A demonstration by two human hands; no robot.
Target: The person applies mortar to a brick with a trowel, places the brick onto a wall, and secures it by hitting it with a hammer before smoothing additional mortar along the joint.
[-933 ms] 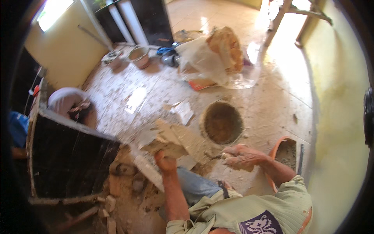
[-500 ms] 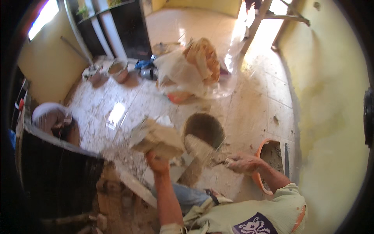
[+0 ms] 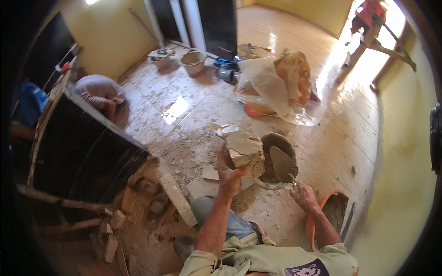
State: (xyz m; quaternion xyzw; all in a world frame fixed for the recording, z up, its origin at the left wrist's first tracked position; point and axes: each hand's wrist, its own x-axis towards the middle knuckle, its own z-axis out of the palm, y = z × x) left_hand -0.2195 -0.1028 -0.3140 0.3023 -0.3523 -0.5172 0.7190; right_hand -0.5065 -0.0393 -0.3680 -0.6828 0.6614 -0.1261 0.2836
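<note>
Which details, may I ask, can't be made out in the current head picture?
All in the head view:
Trowel: its handle is mostly covered by the right hand.
Block: its underside is turned away, partly behind the left hand.
Bucket: its inside is partly blocked by the trowel.
Tub: one side is hidden behind the right forearm.
Person in red: cut off by the top edge.

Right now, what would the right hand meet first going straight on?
Probably the bucket, with the trowel in the right hand leading; the trowel overlaps its opening in view, but depth is unclear.
</note>
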